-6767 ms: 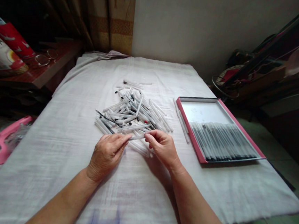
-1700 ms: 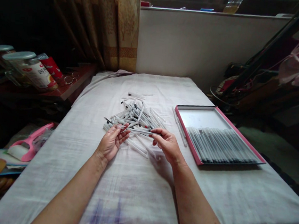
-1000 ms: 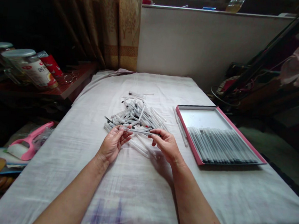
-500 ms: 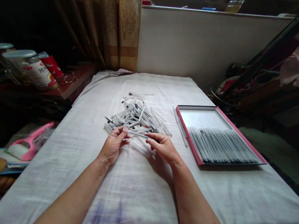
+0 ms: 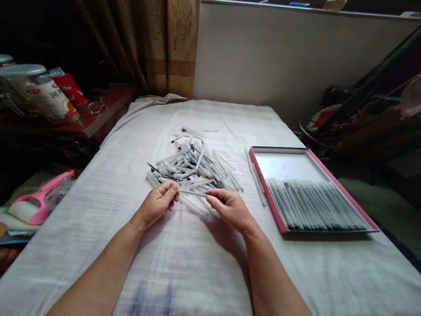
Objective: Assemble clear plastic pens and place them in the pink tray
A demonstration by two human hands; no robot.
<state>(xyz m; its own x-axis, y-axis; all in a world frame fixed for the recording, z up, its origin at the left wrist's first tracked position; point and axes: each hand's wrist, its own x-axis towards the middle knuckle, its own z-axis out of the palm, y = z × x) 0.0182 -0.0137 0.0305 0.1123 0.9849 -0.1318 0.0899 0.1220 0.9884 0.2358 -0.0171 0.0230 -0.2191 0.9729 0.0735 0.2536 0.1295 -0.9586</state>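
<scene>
Between my two hands runs a slim, pale pen [image 5: 193, 193], lying nearly level. My left hand [image 5: 158, 201] pinches its left end between thumb and fingers. At the other end, the thumb and fingertips of my right hand [image 5: 230, 209] are closed on it. Just beyond my hands spreads a loose pile of pen parts [image 5: 191, 161], clear tubes and dark thin pieces crossing each other. A few clear tubes [image 5: 196, 206] lie on the cloth under the held pen. To the right, a shallow pink-edged box [image 5: 279, 164] holds a row of clear pens with dark ends [image 5: 313, 206].
A white cloth [image 5: 186, 264] covers the table. Long tubes [image 5: 256, 177] lie along the box's left side. On a side table at left stand lidded jars [image 5: 42, 94]. A pink-handled peeler-like tool [image 5: 43, 197] sits lower left. A curtain [image 5: 165, 36] and wall are behind.
My left hand's fingers have curled in more tightly around the pen's end. The pen stays stretched between both hands. The view has shifted slightly.
</scene>
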